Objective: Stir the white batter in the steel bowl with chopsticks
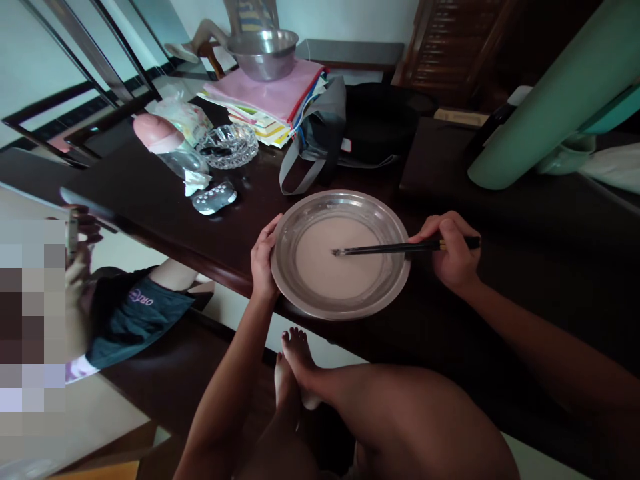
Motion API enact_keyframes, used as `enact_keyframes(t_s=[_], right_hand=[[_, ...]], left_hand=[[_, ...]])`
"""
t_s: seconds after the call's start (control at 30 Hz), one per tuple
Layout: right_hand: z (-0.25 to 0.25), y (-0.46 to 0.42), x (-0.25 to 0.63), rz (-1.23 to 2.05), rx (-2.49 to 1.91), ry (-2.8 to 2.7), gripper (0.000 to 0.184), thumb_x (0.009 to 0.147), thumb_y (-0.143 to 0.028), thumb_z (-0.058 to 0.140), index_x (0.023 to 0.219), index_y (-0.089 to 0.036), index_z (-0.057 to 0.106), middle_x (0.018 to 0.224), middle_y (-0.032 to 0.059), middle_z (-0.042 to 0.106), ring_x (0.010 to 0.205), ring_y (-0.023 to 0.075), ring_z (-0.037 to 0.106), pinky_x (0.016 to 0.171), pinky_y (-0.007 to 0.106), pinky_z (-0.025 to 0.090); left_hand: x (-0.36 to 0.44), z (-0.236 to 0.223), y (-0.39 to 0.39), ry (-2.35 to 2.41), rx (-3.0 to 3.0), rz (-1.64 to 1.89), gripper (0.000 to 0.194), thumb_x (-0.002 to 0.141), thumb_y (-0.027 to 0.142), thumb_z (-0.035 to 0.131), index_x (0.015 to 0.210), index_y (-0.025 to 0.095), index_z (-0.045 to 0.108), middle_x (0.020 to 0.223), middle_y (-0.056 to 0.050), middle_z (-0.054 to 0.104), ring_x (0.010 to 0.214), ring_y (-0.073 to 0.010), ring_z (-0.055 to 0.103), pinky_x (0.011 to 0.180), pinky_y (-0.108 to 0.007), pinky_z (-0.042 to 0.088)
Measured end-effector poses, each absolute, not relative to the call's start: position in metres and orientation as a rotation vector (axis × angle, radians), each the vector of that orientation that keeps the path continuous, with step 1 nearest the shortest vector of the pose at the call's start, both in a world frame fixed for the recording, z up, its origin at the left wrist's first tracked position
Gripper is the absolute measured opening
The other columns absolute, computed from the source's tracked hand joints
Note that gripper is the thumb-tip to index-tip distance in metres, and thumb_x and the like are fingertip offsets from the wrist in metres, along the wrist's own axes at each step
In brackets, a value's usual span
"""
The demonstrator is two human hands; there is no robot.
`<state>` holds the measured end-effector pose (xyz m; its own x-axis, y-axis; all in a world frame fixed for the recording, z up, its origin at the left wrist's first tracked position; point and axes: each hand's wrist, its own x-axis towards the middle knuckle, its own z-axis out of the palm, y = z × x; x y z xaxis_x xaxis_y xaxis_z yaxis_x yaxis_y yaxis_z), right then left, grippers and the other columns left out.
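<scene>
Two hands at one wide basin of pale liquid

From my remote seat, the nearest things are bare legs (pixel 400 407) below the dark table (pixel 150 193). The wide basin (pixel 340 312) sits by the table's near edge. The left hand (pixel 263 257) grips its side, I judge to steady it against the stirring end. The right hand (pixel 456 257) is closed around black chopsticks (pixel 390 249), well back from their tips, which keeps the fingers out of the pale liquid (pixel 340 277). I can't tell whether the basin's whole base is supported.

Just beyond the rim, a grey bag (pixel 325 127) with a looped handle limits room on the far side. A game controller (pixel 215 198) and a glass ashtray (pixel 235 148) lie left; a green cylinder (pixel 540 113) leans in from the right. Farther off, a smaller metal bowl (pixel 263 59) tops stacked folders (pixel 270 93).
</scene>
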<state>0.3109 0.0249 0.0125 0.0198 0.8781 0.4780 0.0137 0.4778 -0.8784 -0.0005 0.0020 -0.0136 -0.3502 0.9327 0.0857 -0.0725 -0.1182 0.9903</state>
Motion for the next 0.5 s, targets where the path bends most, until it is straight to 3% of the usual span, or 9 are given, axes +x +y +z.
enact_keyframes(t_s=[0.5], right_hand=[[0.0136,0.0219,0.3095,0.869,-0.863,-1.473,0.032,0.098,-0.043,0.056,0.075,-0.028,0.073,0.070,0.0021,0.072,0.065,0.0196,0.061,0.061,0.040,0.044]], left_hand=[[-0.0016,-0.0147,0.0020,1.332,1.023,1.600,0.043,0.084,0.045,0.056,0.120,0.029,0.072,0.137,-0.001,0.066,0.133,-0.0291,0.055,0.110,-0.040,0.043]])
